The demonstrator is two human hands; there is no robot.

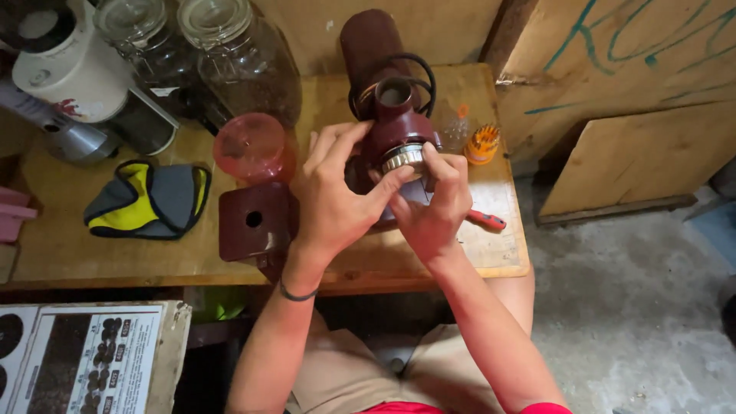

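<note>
Maroon grinder body (395, 115) — left hand (333, 199), right hand (433, 203) both pinching metal ring (404, 157) (on wooden table (153, 253)).

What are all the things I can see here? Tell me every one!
machine part: 1, dark red with a silver ring, middle of the table, held by both hands
square block with a hole: 1, dark red, left of the hands
round lid: 1, pink see-through, above the block
glass jars: 2, clear, back of the table
cloth pouch: 1, grey and yellow, left side
screwdriver: 1, red handle, right of the hands
bit holder: 1, orange, right side
table: 1, wooden
left hand: 1, on the ring
right hand: 1, on the ring
</note>
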